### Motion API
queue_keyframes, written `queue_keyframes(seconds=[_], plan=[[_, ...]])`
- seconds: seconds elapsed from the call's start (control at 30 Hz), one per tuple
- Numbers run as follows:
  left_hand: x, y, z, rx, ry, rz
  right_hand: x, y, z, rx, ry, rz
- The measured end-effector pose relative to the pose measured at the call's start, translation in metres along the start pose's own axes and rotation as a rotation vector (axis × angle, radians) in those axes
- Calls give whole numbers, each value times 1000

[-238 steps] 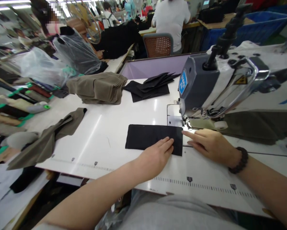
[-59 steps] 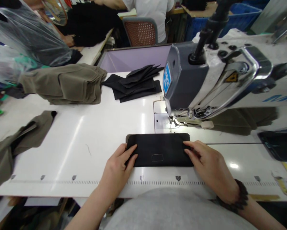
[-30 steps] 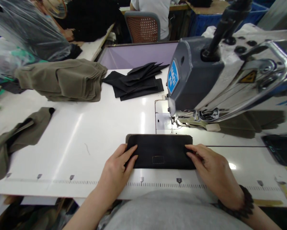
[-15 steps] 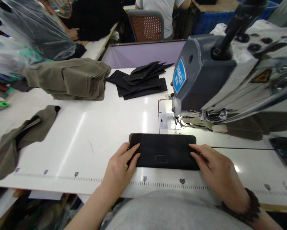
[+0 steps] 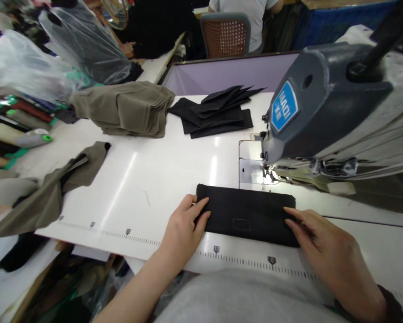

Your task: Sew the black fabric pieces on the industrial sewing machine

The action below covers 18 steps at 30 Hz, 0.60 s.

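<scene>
Black cloth panel (image 5: 250,211), folded or layered, lay on the white sewing table (image 5: 174,170), just in front of the needle plate (image 5: 250,171) and apart from it. The left hand (image 5: 184,224) had closed on one short end and the right hand (image 5: 332,249) on the other, thumb and forefinger tips slightly parted on top; how far the remaining fingers reached beneath was hidden. Gripping both ends probably kept the panel flat and its layers together. Its small outlined rectangle (image 5: 241,224) faced up, uncovered by either hand. Right of the plate, olive cloth (image 5: 379,193) lay under the sewing machine (image 5: 322,98). Farther out, black pieces (image 5: 214,114) and an olive stack (image 5: 123,107) sat toward the table's far edge, seemingly to leave working room.
</scene>
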<state>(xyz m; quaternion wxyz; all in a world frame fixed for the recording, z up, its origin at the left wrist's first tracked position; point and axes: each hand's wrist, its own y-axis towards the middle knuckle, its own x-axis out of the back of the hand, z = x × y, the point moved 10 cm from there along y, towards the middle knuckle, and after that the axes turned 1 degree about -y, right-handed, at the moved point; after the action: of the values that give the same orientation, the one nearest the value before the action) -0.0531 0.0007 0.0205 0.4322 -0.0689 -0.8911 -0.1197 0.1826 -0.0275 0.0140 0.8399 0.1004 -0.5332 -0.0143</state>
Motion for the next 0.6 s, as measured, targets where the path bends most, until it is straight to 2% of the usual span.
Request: queue_keyframes(seconds=[0.33, 0.6], plan=[[-3, -1, 7, 99, -53, 32, -5, -6, -12, 11, -55, -7], [-4, 2, 8, 144, -56, 62, -16, -11, -22, -38, -115, 110]])
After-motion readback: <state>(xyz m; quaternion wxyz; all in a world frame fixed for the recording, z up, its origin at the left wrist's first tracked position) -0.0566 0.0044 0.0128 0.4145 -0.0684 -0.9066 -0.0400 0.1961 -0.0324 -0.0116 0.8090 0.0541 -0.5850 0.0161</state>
